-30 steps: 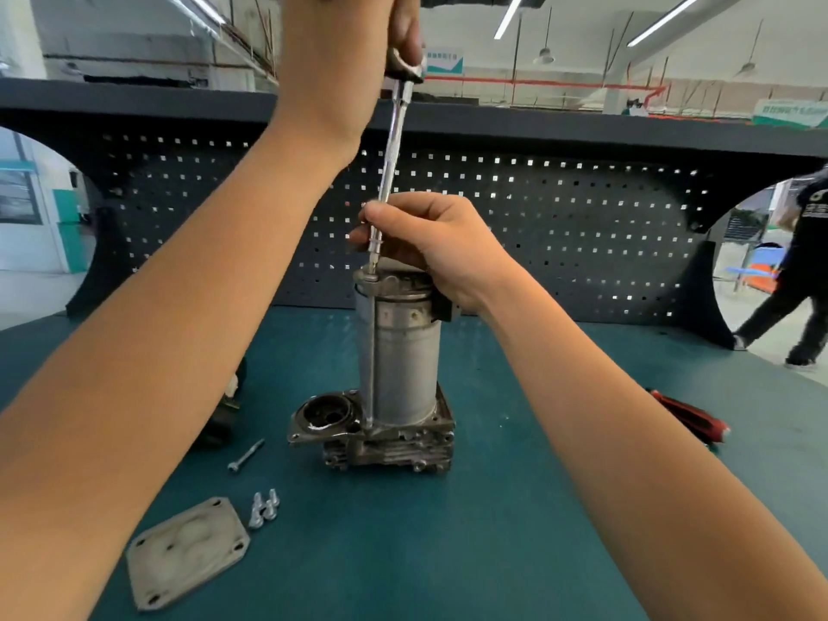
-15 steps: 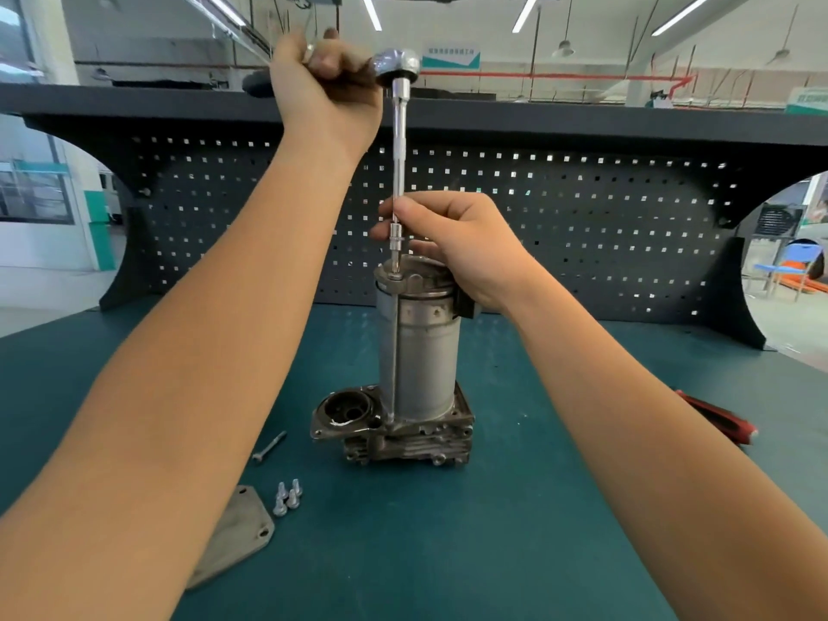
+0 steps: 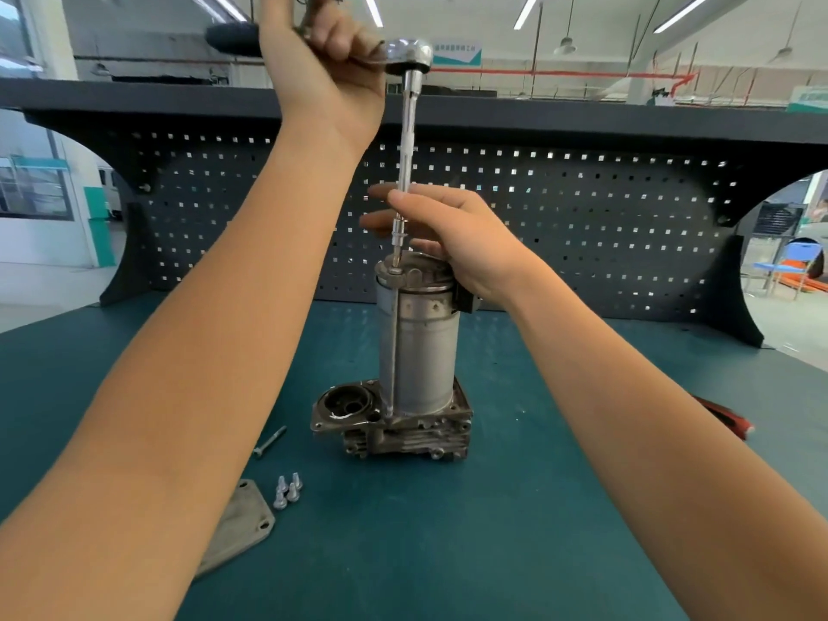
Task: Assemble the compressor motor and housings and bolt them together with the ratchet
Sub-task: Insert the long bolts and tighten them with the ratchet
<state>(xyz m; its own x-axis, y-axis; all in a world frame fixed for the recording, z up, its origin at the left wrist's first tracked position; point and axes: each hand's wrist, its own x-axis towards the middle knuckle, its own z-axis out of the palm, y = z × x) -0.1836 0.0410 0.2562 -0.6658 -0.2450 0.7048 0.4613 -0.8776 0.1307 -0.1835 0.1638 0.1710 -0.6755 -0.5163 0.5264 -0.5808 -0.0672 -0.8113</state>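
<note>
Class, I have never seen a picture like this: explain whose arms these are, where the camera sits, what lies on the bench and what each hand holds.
No robot here: a person works bare-handed, and the camera sits on their head, looking forward and down. The left hand grips the ratchet up high; the right hand pinches its long extension bar just above the upright compressor motor, which stands on a finned housing. On the green table lie a long bolt, small screws and a flat cover plate.
</note>
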